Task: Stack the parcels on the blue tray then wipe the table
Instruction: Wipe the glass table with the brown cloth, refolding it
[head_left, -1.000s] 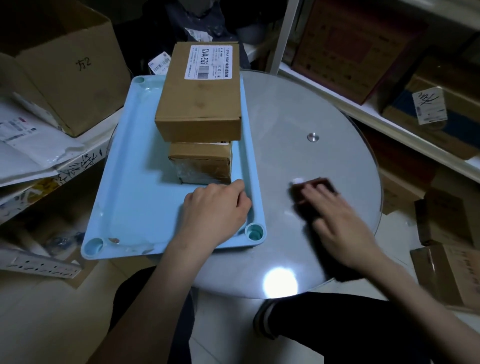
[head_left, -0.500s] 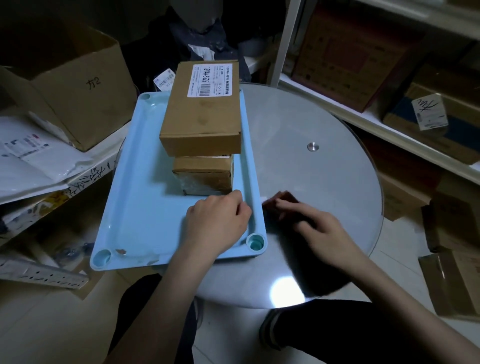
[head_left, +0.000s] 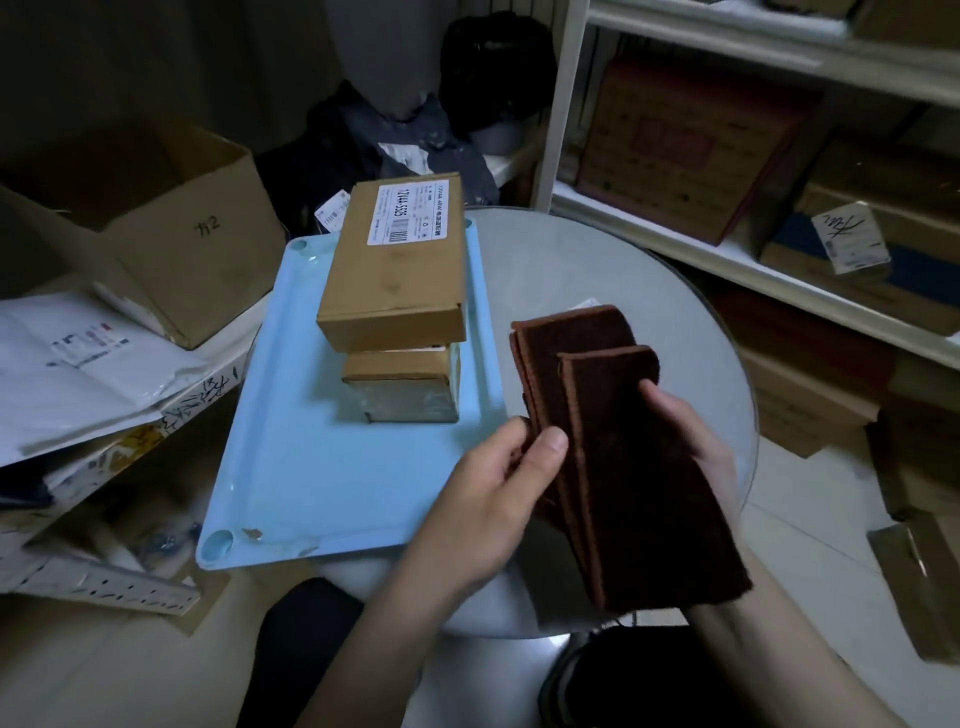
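Both hands, left hand (head_left: 498, 488) and right hand (head_left: 696, 441), are gripping the folded brown cloth (head_left: 613, 447), which needs flattening against the glass table (head_left: 597, 260) beneath.

Cloth: we hold a folded brown cloth (head_left: 597, 415) in both hands, lifted above the round glass table (head_left: 597, 270).
Left hand: our left hand (head_left: 488, 499) pinches the cloth's left edge, thumb on top.
Right hand: our right hand (head_left: 696, 441) grips its right side from behind.
Tray: the blue tray (head_left: 311, 467) lies on the table's left part.
Parcels: a large parcel (head_left: 400, 270) with a white label rests on a smaller parcel (head_left: 402, 384) on the tray.
Surroundings: an open carton (head_left: 156, 234) sits left; shelves (head_left: 727, 260) with boxes stand right.
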